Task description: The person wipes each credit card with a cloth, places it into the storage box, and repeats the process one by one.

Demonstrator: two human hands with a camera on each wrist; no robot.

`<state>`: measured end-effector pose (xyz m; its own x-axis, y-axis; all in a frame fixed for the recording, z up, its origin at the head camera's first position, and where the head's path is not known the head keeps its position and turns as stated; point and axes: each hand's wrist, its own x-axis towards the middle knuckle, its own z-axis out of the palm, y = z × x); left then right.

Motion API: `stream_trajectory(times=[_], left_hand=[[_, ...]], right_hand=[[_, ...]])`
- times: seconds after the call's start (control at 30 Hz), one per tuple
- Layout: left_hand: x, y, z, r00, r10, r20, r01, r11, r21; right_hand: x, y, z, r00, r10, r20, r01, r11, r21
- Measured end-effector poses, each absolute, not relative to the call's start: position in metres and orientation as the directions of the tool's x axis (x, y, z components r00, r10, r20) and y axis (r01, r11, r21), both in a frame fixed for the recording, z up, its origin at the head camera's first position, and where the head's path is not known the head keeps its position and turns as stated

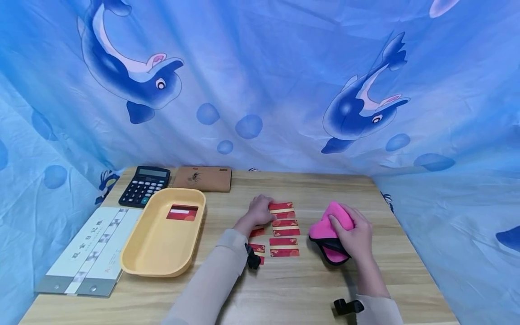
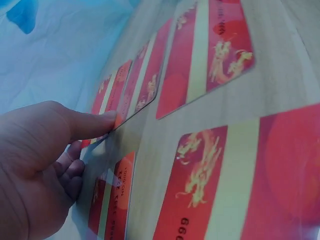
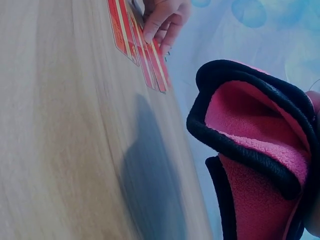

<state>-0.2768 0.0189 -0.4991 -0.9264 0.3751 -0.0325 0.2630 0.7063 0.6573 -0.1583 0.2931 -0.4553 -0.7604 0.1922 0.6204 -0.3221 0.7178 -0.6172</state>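
Note:
Red bank cards with a gold band and dragon print lie in two columns on the table. My left hand [image 1: 260, 210] is at the farthest card [image 1: 281, 206] of the right column, thumb at its near edge and fingers at its far edge, pinching its left end. Closer to me in that column lie a middle card [image 1: 285, 228] and a near card [image 1: 284, 247]. Part of the left column, including one card [image 1: 257, 248], is hidden under my left wrist. My right hand [image 1: 357, 232] grips a folded pink cloth with black edging [image 3: 260, 115], held above the table right of the cards.
Left of the cards stands a yellow tray [image 1: 162, 269] with a red card [image 1: 182, 213] inside. Beyond it are a black calculator [image 1: 145, 186] and a brown wallet [image 1: 205, 178]. A white-and-grey account book [image 1: 87, 253] lies at the far left. A blue dolphin curtain [image 1: 260, 90] hangs behind the table.

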Motion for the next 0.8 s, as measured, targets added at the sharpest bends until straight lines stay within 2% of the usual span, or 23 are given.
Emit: stream_trajectory(times=[0.2, 0.43, 0.63, 0.8], left_hand=[[-0.273, 0.014, -0.508, -0.939, 0.343, 0.036, 0.247, 0.597, 0.763], [-0.267, 0.007, -0.508, -0.964, 0.247, 0.101, 0.203, 0.436, 0.877], [-0.258, 0.003, -0.485, -0.983, 0.184, 0.008, 0.042, 0.181, 0.983], [-0.249, 0.002, -0.461, -0.982, 0.18, -0.062, -0.064, -0.005, 0.998]], right_hand=[[-0.153, 0.292, -0.458, -0.781, 0.202, 0.59, -0.291, 0.718, -0.632], [-0.151, 0.287, -0.462, -0.77, 0.18, 0.612, -0.329, 0.71, -0.623], [-0.154, 0.275, -0.455, -0.744, 0.144, 0.652, -0.397, 0.689, -0.606], [-0.161, 0.263, -0.447, -0.701, 0.092, 0.707, -0.477, 0.677, -0.561]])
